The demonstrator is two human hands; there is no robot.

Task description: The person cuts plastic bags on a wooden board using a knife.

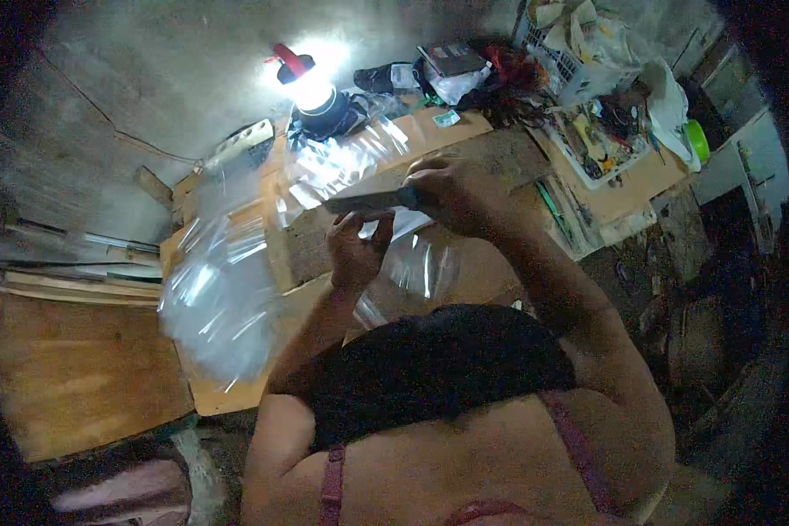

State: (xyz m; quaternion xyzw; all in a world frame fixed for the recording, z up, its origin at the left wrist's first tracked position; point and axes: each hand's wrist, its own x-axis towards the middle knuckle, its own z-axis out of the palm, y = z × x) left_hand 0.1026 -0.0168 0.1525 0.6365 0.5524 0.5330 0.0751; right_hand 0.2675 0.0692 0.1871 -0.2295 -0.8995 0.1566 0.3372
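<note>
A dark, flat, bar-like piece lies crosswise between my hands, over the work table. My right hand is wrapped round its dark right end. Below its near edge, my left hand has its fingers curled up, fingertips right at the bar; I cannot tell what they pinch. Shiny clear plastic lies under and in front of my hands. More clear plastic pieces spread beyond them, under the lamp.
A bright lamp with a red handle stands at the back. A large pile of clear plastic covers the table's left side. At the right are a white tray of tools, a basket and a green ring-shaped item.
</note>
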